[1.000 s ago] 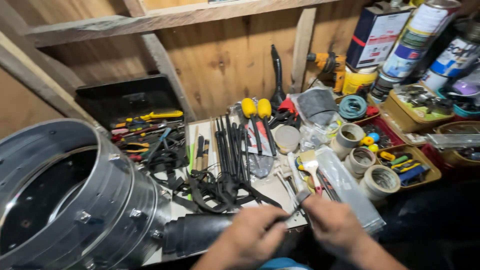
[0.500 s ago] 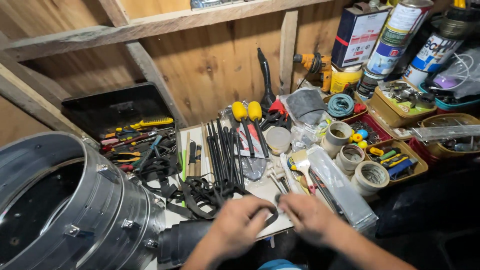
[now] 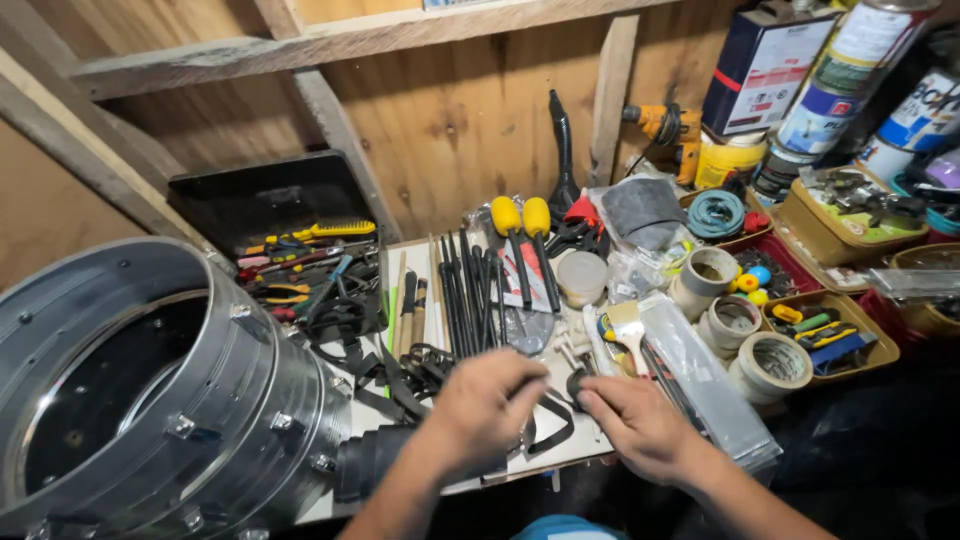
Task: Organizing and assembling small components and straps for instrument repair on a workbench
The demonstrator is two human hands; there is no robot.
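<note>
plywood walls back a crowded bench point(image 3: 560, 455). both hands meet at its six o'clock edge: left hand point(image 3: 487, 405) curled over a black strap point(image 3: 552, 425), right hand point(image 3: 640, 425) pinching a small dark piece point(image 3: 578, 385) at the fingertips, close together for fiddly work. tape rolls point(image 3: 745, 335) sit at three o'clock.

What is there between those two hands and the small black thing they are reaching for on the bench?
Nothing visible. The left hand and right hand both already touch the small black part; black straps lie beside them, not between.
</note>
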